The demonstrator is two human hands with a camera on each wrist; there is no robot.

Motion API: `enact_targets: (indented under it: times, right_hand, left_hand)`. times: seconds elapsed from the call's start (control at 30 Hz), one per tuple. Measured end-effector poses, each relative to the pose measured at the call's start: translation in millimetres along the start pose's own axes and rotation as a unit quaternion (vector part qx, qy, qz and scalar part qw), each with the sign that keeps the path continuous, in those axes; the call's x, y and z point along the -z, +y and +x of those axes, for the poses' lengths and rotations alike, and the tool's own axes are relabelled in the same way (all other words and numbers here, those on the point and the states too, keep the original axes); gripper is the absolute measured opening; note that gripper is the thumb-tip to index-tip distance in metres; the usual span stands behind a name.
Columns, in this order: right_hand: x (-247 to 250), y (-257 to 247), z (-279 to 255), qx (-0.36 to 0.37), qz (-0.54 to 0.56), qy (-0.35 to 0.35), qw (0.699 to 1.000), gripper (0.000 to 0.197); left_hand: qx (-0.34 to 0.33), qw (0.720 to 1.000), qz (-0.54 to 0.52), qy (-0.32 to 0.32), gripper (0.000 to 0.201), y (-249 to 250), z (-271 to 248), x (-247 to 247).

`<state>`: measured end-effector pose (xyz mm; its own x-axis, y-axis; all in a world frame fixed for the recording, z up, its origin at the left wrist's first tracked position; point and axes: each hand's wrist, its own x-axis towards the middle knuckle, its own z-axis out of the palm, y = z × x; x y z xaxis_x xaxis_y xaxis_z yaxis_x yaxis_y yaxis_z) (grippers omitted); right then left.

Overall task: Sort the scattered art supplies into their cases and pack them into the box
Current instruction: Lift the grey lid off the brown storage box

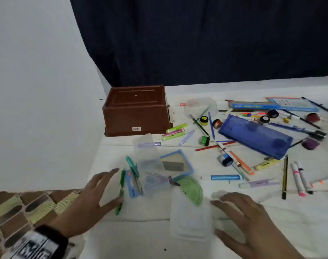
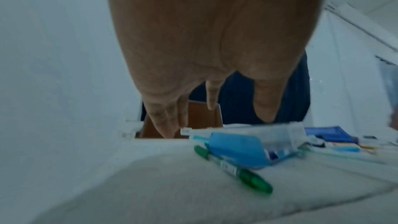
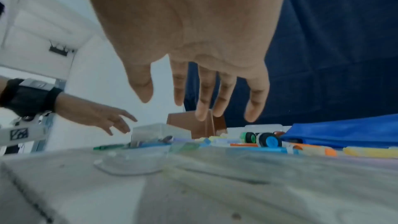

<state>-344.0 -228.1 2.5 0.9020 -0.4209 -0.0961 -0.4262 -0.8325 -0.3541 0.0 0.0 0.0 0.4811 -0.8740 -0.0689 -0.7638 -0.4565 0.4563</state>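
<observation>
Both hands hover open above the white cloth, holding nothing. My left hand (image 1: 96, 191) floats just left of a green marker (image 1: 120, 191), which the left wrist view shows lying on the cloth as the green marker (image 2: 234, 170). My right hand (image 1: 249, 217) hangs to the right of a clear flat lid (image 1: 191, 219), and the clear lid (image 3: 131, 161) lies below its fingers (image 3: 204, 100). A green protractor (image 1: 192, 187) overlaps the lid's far end. A clear case (image 1: 148, 157) and a blue-framed case (image 1: 178, 163) lie between the hands. The brown box (image 1: 137, 111) stands at the back left.
Markers, pens, pencils and small paint pots lie scattered across the right half of the cloth around a blue zip pouch (image 1: 254, 135). A watercolour box (image 1: 271, 105) and a clear tub (image 1: 200, 106) sit further back. The table's left edge drops to a patterned floor (image 1: 19, 208).
</observation>
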Motion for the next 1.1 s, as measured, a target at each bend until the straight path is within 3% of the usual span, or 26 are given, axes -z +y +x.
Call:
enact_targets:
  times: [0.03, 0.1, 0.13, 0.2, 0.27, 0.33, 0.43, 0.53, 0.77, 0.93, 1.1]
  right_hand:
    - [-5.6, -5.4, 2.8, -0.020, -0.037, 0.027, 0.999, 0.063]
    - [-11.1, -16.1, 10.9, -0.030, -0.100, 0.017, 0.994, 0.069]
    - [-14.5, -21.3, 11.2, -0.045, -0.114, -0.044, 0.991, 0.070]
    - [-23.7, -21.3, 9.9, -0.043, -0.123, -0.064, 0.989, 0.071]
    - [-24.0, -22.8, 8.8, -0.076, -0.157, -0.136, 0.975, 0.074]
    - [-27.2, -18.6, 7.6, -0.093, -0.171, -0.159, 0.968, 0.075]
    - [-27.4, -9.0, 8.7, -0.037, -0.148, -0.106, 0.983, 0.067]
    - [-23.1, -3.1, 9.4, -0.021, -0.120, -0.100, 0.987, 0.065]
    - [-9.9, 23.0, 15.2, -0.032, -0.116, -0.121, 0.985, 0.068]
    - [2.4, 66.5, 21.9, -0.053, -0.101, -0.114, 0.987, 0.068]
    - [17.4, 109.6, 30.3, -0.049, -0.089, -0.107, 0.989, 0.068]
  left_hand:
    - [0.024, 0.998, -0.036, -0.039, 0.071, 0.6, 10.1, 0.0]
    - [0.061, 0.986, -0.069, -0.140, 0.079, 4.6, 30.0, -3.2]
    - [0.059, 0.980, -0.061, -0.180, 0.086, 5.8, 39.3, -8.0]
    - [0.021, 0.973, -0.037, -0.226, 0.098, 6.3, 50.9, -20.5]
    - [-0.025, 0.975, -0.036, -0.219, 0.097, 6.0, 60.3, -30.8]
    - [-0.031, 0.975, -0.030, -0.218, 0.094, 15.9, 69.8, -35.8]
    - [-0.013, 0.971, -0.022, -0.236, 0.096, 36.6, 84.9, -38.8]
    - [-0.036, 0.975, -0.011, -0.220, 0.099, 46.2, 98.6, -46.8]
    - [-0.031, 0.976, 0.053, -0.208, 0.110, 67.6, 116.2, -64.2]
    - [-0.018, 0.977, 0.062, -0.205, 0.097, 96.8, 131.2, -77.8]
    - [0.013, 0.977, 0.097, -0.189, 0.095, 137.3, 143.1, -93.7]
